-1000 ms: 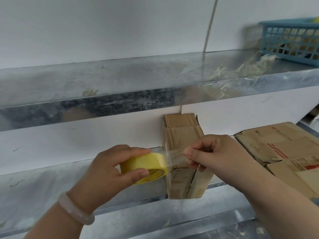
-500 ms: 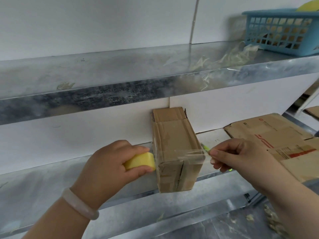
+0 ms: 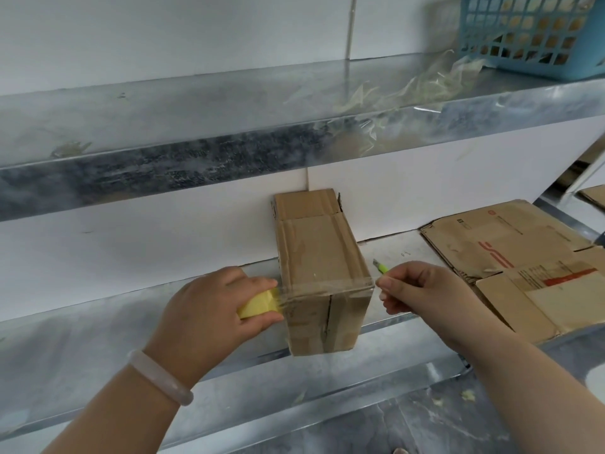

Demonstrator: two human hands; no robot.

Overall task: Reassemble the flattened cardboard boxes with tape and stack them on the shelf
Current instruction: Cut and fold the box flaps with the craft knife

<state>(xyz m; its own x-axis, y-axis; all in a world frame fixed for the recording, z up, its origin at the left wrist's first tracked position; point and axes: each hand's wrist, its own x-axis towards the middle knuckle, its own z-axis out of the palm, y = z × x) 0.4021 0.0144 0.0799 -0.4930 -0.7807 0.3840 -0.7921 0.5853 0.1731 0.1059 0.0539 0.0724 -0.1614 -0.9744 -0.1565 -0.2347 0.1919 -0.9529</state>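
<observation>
left hand [image 3: 209, 309] curled round yellow tape roll [image 3: 258, 304], beside cardboard box [image 3: 319, 257] left side | right hand [image 3: 422, 293] pinches clear tape strip [image 3: 327, 285] end off its right edge | box on lower shelf [image 3: 98, 339], near end overhanging | since 1 s ago: strip pulled across box top, hands spread apart

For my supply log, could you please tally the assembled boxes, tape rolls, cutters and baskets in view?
assembled cardboard box: 1
yellow tape roll: 1
green cutter: 1
blue basket: 1
Total: 4
</observation>
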